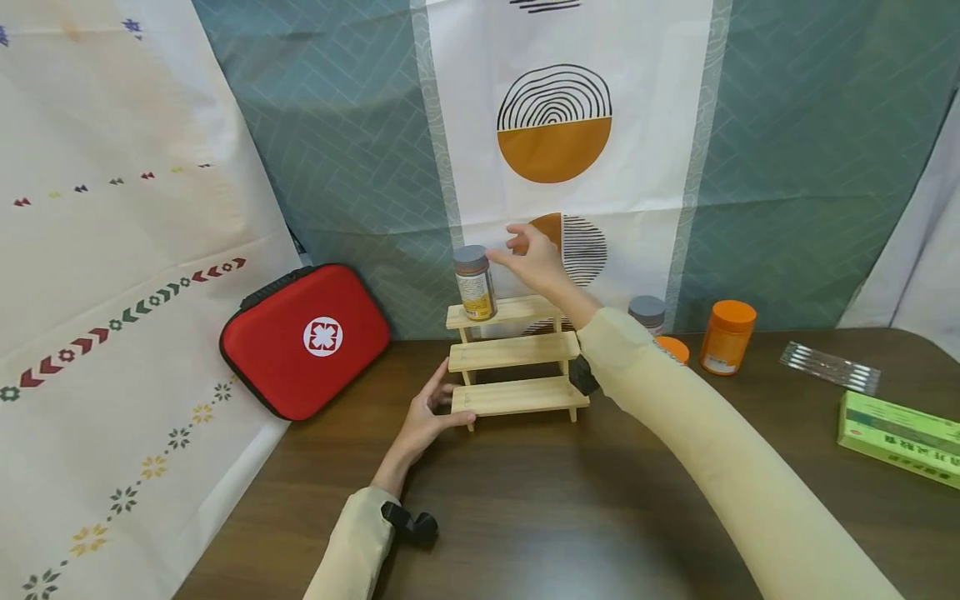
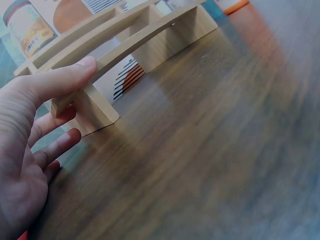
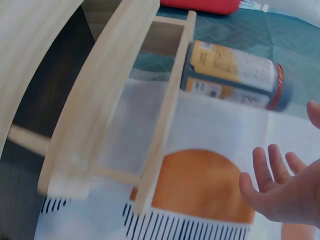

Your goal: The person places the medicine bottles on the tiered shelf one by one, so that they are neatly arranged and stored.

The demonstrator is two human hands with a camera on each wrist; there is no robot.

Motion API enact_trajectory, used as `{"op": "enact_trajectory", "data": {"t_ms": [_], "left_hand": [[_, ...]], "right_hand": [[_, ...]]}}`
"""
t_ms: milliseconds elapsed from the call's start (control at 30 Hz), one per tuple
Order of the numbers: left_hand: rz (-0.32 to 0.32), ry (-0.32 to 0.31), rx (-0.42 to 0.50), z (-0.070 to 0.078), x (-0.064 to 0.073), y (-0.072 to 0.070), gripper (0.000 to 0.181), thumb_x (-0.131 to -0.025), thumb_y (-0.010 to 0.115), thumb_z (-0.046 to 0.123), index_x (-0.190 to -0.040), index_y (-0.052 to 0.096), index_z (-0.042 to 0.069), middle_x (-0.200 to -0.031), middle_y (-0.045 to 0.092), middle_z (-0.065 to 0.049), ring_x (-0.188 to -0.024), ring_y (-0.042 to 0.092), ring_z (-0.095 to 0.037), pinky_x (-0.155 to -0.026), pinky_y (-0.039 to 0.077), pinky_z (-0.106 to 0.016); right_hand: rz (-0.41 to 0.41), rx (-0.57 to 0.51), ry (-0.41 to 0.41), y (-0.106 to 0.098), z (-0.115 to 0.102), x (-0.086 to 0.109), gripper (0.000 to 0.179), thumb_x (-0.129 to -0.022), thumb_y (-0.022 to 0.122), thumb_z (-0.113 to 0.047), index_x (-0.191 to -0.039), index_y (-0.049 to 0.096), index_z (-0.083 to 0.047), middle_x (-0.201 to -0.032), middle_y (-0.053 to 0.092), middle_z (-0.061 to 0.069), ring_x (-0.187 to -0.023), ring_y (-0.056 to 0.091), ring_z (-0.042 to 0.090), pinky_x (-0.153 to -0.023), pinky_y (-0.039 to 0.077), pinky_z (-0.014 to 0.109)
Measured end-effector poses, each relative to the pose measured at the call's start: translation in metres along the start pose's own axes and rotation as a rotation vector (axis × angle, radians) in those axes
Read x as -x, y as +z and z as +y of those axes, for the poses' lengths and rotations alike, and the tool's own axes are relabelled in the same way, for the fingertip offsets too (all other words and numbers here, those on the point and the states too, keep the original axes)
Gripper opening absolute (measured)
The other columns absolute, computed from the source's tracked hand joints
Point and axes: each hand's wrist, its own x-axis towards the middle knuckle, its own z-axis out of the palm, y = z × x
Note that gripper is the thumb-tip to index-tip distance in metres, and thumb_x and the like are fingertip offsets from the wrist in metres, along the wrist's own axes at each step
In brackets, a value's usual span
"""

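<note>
A three-step wooden display rack [image 1: 513, 353] stands on the table against the cloth backdrop. On the left end of its top step, a bottle [image 1: 476, 287] with a grey lid and a yellow-and-white label stands upright. My left hand [image 1: 422, 423] holds the left end of the lowest step; in the left wrist view the thumb lies on top of the board and fingers are below it. Just right of the bottle's lid is my right hand [image 1: 537, 265], its fingers spread. In the right wrist view a gap separates that hand [image 3: 287, 187] from the bottle [image 3: 232, 75].
Left of the rack leans a red first-aid case [image 1: 300, 337]. Behind my right sleeve are a grey-lidded bottle [image 1: 647, 311] and an orange lid [image 1: 675, 348], with an orange bottle [image 1: 727, 337] beside them. Further right lie a clear pack of swabs [image 1: 830, 368] and a green box [image 1: 903, 437].
</note>
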Motion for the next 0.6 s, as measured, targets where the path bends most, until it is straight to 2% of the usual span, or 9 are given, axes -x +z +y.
{"op": "enact_trajectory", "data": {"t_ms": [167, 367, 600], "left_hand": [[-0.008, 0.010, 0.001, -0.001, 0.002, -0.006, 0.101, -0.077, 0.080, 0.002, -0.156, 0.022, 0.027, -0.126, 0.061, -0.022, -0.101, 0.059, -0.017, -0.099, 0.040, -0.035], [-0.009, 0.003, -0.005, -0.001, 0.002, -0.007, 0.101, -0.078, 0.079, 0.000, -0.157, 0.020, 0.021, -0.128, 0.060, -0.023, -0.101, 0.058, -0.017, -0.093, 0.043, -0.029], [-0.016, 0.010, 0.003, -0.002, 0.002, -0.002, 0.100, -0.079, 0.079, 0.002, -0.157, 0.020, 0.022, -0.128, 0.060, -0.024, -0.101, 0.058, -0.016, -0.094, 0.043, -0.028]], "right_hand": [[0.039, -0.036, 0.010, -0.024, 0.004, 0.009, 0.059, -0.093, 0.065, -0.032, -0.143, 0.044, -0.008, -0.135, 0.055, 0.015, -0.129, 0.048, 0.030, -0.108, 0.041, 0.043], [0.011, -0.045, 0.017, -0.057, 0.019, 0.023, 0.058, -0.096, 0.062, -0.030, -0.146, 0.042, -0.010, -0.139, 0.051, 0.017, -0.132, 0.046, 0.032, -0.109, 0.040, 0.046], [-0.045, 0.046, -0.016, -0.087, 0.038, 0.047, 0.057, -0.098, 0.057, -0.031, -0.148, 0.040, -0.008, -0.139, 0.051, 0.021, -0.133, 0.046, 0.037, -0.109, 0.039, 0.051]]}}
